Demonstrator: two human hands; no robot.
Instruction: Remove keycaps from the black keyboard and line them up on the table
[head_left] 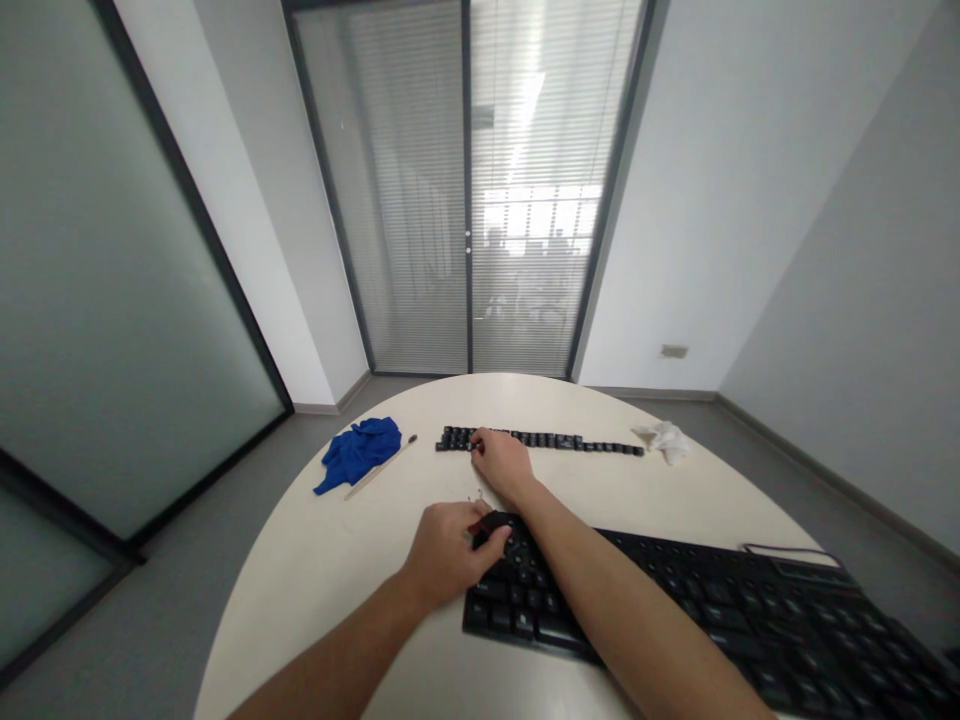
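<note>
My left hand (454, 550) is closed at the upper left corner of a black keyboard (675, 580), thumb over its edge. Thin wire ends and a bit of dark red show at its fingers, seemingly a wire keycap puller (477, 496); its grip is mostly hidden. Stretched across the keyboard, my right arm reaches to loose black keycaps (551, 440) lined up in rows on the table. There my right hand (501, 462) pinches a small keycap (475, 446) at the left part of the rows. Part of the keyboard's key area lies hidden under my right forearm.
A blue cloth (362, 450) lies crumpled on the round white table (322, 580), with a thin wooden-handled brush (381, 468) beside it. At the far right sits a crumpled white tissue (666, 440). The keyboard's cable (787, 549) loops behind it.
</note>
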